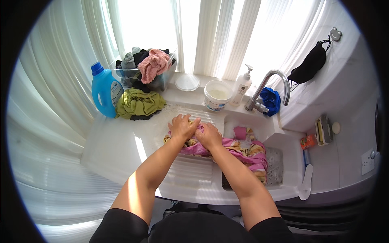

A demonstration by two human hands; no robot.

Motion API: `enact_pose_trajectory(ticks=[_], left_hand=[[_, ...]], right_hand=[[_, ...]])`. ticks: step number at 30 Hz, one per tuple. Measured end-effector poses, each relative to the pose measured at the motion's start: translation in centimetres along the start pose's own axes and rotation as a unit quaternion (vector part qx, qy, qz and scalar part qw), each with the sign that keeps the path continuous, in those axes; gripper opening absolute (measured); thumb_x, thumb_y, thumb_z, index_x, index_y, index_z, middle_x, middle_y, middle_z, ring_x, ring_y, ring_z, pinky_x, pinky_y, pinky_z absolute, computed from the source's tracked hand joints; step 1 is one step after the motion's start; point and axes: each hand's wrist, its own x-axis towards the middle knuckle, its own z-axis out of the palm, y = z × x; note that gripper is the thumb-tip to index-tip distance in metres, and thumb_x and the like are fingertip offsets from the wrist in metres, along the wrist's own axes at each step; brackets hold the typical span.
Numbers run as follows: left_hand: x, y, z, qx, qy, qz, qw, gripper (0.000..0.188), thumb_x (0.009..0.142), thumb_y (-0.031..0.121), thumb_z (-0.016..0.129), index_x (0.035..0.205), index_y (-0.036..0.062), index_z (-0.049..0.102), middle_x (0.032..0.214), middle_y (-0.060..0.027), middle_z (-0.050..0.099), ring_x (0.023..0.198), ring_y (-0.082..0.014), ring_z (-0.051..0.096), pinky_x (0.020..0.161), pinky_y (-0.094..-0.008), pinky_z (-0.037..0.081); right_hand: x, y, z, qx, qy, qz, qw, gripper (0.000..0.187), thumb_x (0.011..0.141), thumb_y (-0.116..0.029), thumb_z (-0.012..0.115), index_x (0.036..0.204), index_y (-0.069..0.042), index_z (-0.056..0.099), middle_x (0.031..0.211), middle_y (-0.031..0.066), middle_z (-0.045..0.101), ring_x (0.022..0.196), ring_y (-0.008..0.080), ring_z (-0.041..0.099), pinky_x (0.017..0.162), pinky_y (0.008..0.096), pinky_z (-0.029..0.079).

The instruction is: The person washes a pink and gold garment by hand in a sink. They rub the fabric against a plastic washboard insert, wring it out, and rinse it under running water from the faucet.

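Note:
A wet pink, yellow and brown patterned cloth [239, 150] lies bunched over the ribbed washboard [190, 165] and trails right into the soapy basin [275, 168]. My left hand [183, 128] presses on its upper left end, fingers curled over the fabric. Beside it, almost touching, my right hand [210, 135] is closed round another fold of the same cloth. Fabric under both palms is hidden. Suds sit at the far edge of the washboard.
Behind my hands stand a white tub [218, 95], a pump bottle [242, 87] and a curved faucet [279, 73]. Far left are a blue detergent bottle [106, 91], green cloth [139, 103] and a clear bin of clothes [156, 65]. A white-handled brush [306, 182] lies right of the basin.

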Motion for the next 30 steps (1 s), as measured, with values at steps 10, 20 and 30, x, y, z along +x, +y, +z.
enact_pose_trajectory(ticks=[10,20,30], left_hand=[[-13.7,-2.4,-10.2,-0.215,-0.018,0.296,0.930,0.024,0.075,0.024,0.073,0.070,0.0086,0.056,0.082,-0.0073,0.057,0.084,-0.0292,0.055,0.082,-0.0442,0.039],[-1.1,-0.1,-3.1,-0.013,-0.136,-0.026,0.990,0.028,0.079,0.037,0.073,0.085,0.0096,0.069,0.103,-0.0124,0.067,0.098,-0.0338,0.059,0.083,-0.0487,0.043],[-12.3,-2.1,-7.0,-0.119,0.025,0.184,0.975,0.018,0.075,0.020,0.068,0.071,0.0115,0.053,0.079,-0.0088,0.052,0.079,-0.0291,0.050,0.077,-0.0430,0.033]], right_hand=[[-14.5,0.1,-0.6,0.014,0.261,-0.393,0.882,0.029,0.086,-0.041,0.063,0.096,-0.015,0.057,0.097,0.0027,0.059,0.095,0.0222,0.058,0.095,0.0427,0.034],[-1.4,-0.7,-2.3,0.029,-0.039,-0.023,0.999,0.038,0.084,-0.036,0.062,0.113,-0.011,0.063,0.095,0.0123,0.061,0.095,0.0351,0.057,0.088,0.0504,0.043],[-10.7,1.2,-1.4,0.016,0.232,-0.362,0.903,0.042,0.077,-0.046,0.058,0.104,-0.015,0.066,0.088,0.0067,0.055,0.082,0.0239,0.057,0.077,0.0417,0.042]])
